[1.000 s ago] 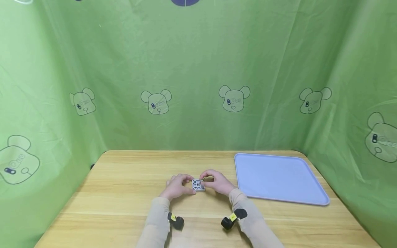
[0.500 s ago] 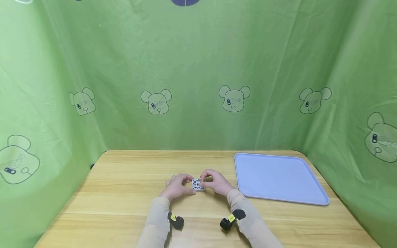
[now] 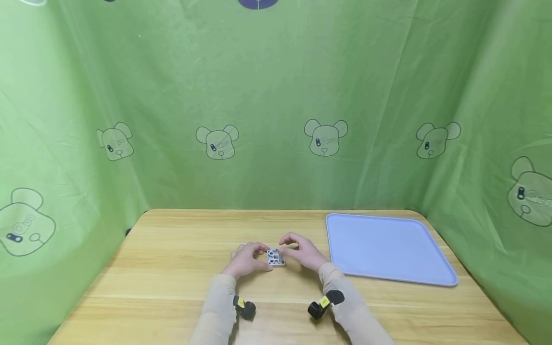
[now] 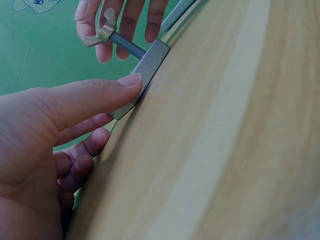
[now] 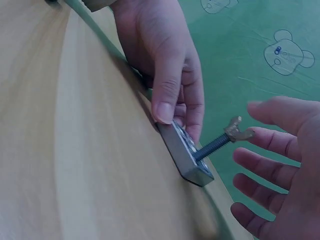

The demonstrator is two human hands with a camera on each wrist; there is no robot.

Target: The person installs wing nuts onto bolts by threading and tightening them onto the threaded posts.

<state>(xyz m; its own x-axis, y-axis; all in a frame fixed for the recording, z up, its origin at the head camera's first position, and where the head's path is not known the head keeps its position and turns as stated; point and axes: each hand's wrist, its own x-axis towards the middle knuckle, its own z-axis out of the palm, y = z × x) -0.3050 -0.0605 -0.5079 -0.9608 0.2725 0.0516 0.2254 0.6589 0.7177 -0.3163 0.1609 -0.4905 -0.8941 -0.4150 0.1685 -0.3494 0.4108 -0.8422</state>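
A small grey metal block (image 3: 276, 258) with several round holes lies flat on the table in front of the person. Out of its right part stands a threaded bolt (image 4: 129, 46), topped by a brass-coloured wing nut (image 5: 236, 131). The left hand (image 3: 245, 261) grips the block's left side between thumb and fingers. Around the wing nut, the right hand (image 3: 304, 253) has its thumb and fingers spread apart. In the right wrist view a fingertip (image 5: 256, 134) is close to one wing; whether it touches I cannot tell.
A light purple tray (image 3: 388, 247) lies at the right of the wooden table (image 3: 181, 239). Green curtains (image 3: 276, 182) with bear drawings hang behind and at both sides. Each sleeve carries a black wrist camera (image 3: 316, 310).
Thumb and fingers of the right hand, earlier closed together at the wing nut, have spread apart. The right wrist shifted slightly right; the left hand and block stayed in place.
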